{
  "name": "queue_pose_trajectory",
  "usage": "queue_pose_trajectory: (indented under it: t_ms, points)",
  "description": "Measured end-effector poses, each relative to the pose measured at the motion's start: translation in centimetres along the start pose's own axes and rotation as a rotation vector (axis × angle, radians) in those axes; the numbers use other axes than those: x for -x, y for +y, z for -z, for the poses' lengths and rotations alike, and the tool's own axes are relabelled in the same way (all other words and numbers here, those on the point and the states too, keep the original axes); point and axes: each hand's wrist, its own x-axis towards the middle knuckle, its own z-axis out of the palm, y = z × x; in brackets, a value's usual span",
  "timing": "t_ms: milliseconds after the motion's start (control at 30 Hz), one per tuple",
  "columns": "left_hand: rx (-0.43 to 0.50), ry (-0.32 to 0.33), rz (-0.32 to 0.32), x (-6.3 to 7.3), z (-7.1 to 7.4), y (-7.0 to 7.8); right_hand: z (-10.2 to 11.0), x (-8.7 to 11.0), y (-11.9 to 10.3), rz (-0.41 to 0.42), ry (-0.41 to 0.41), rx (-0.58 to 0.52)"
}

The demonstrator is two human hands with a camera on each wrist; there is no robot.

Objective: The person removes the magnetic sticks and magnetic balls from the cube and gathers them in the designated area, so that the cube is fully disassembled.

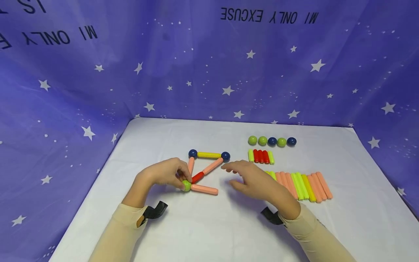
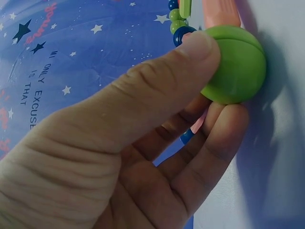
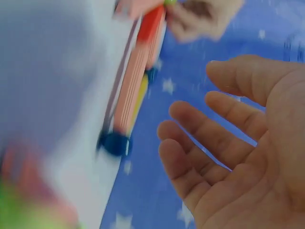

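Note:
My left hand [image 1: 167,174] pinches a green ball [image 1: 186,186] between thumb and fingers; the left wrist view shows the same green ball [image 2: 236,64] up close. From that ball a pink rod [image 1: 204,189] points right, and a red rod [image 1: 198,177] slants up to a second pink rod [image 1: 212,166]. A third pink rod [image 1: 191,166], partly behind the fingers, leads to a dark blue ball [image 1: 193,154]. Along the top a yellow rod [image 1: 209,155] joins it to another dark blue ball [image 1: 225,156]. My right hand [image 1: 255,179], fingers apart and holding nothing, hovers right of this shape.
Several green and blue balls [image 1: 263,141] line up at the back right. Short red and green rods [image 1: 260,156] lie before them. Nearer is a row of long pink, green and yellow rods [image 1: 298,185], partly behind the right hand. A starry purple cloth [image 1: 209,65] surrounds the white table [image 1: 196,233].

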Motion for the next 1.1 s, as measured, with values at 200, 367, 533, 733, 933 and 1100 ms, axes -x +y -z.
queue_pose_trajectory:
  t_ms: [200, 367, 533, 733, 933, 1100]
  points:
    - [0.006, 0.0, 0.001, -0.2, -0.2, 0.0, -3.3, -2.9, -2.7, 0.168, -0.1, 0.004]
    - [0.008, 0.001, -0.003, -0.1, -0.2, 0.0, -5.4, -3.9, -3.6, 0.212, -0.14, 0.105]
    - [0.01, 0.001, 0.004, -0.1, 0.0, 0.1, -6.7, -4.5, -3.8, 0.237, -0.121, 0.12]
    - [-0.004, 0.006, 0.007, -0.2, 0.0, 0.2, -7.0, -4.5, -3.6, 0.218, -0.119, 0.076]
    - [-0.007, 0.005, 0.022, -0.2, -0.1, 0.2, -5.4, -2.7, -2.4, 0.119, -0.182, 0.01]
    - [-0.002, 0.003, 0.03, -0.2, 0.0, 0.1, -3.6, -0.9, -0.4, 0.038, -0.107, -0.098]
